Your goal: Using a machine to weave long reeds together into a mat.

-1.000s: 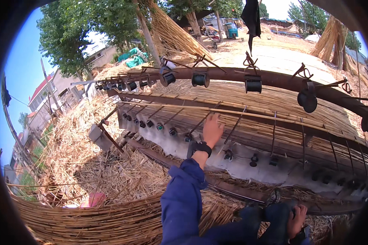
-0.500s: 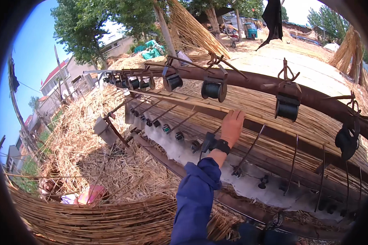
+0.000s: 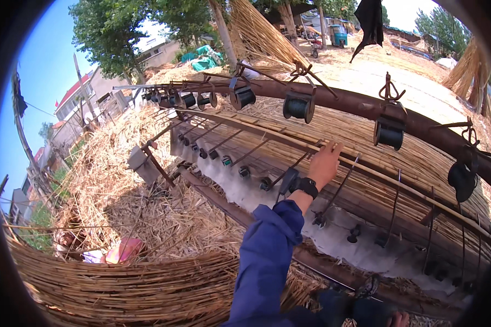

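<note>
My left hand (image 3: 324, 163), in a blue sleeve with a black watch on the wrist, reaches over a long metal frame. Its fingers are stretched out and slightly apart across a long thin pole (image 3: 256, 127) lying along the reeds, and seem to rest on it. Beyond lies a sheet of straight tan reeds (image 3: 360, 143). Wound with dark cord, several spools (image 3: 298, 107) hang from a rusty pipe (image 3: 343, 104) above. Only fingertips of my right hand (image 3: 399, 319) show at the lower edge; what they do is hidden.
Thin metal rods (image 3: 341, 188) stick up along the frame's near side, with small dark spools (image 3: 244, 171) below. A bundle of reeds (image 3: 136, 289) lies at lower left. Loose straw (image 3: 174, 223) covers the ground. Standing reed stacks (image 3: 267, 32) and trees (image 3: 106, 38) are farther back.
The view has shifted slightly, so the frame and spools sit differently in it. My left hand has moved a little to the right, and its fingers look more stretched and spread.
</note>
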A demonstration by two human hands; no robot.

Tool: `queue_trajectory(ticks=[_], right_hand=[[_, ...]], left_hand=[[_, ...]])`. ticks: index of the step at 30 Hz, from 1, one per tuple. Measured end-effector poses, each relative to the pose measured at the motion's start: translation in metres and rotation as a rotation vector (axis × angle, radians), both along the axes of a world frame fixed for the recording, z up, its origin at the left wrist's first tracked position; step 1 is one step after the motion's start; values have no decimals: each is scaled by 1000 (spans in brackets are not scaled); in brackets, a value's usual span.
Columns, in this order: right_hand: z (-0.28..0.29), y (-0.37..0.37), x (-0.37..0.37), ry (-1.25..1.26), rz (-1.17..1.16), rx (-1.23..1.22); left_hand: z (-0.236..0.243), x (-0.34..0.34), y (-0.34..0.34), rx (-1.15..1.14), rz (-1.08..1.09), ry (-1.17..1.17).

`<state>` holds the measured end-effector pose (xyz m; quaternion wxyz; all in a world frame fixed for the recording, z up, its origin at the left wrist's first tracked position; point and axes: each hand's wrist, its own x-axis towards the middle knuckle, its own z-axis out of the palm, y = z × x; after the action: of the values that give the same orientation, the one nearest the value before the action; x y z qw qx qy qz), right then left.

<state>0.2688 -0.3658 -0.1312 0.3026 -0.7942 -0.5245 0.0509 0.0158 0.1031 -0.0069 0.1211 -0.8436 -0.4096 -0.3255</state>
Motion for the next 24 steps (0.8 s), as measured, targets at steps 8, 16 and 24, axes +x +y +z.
queue_trajectory(ticks=[8, 16, 24], right_hand=[[-3, -5, -6, -200, 52, 154], [-3, -18, -15, -120, 121, 216], [-35, -32, -10, -233, 94, 41]], left_hand=[[-2, -27, -189, -119, -206, -941], [-78, -8, -408, -528, -415, -816], [-83, 8, -447, -539, -500, -815]])
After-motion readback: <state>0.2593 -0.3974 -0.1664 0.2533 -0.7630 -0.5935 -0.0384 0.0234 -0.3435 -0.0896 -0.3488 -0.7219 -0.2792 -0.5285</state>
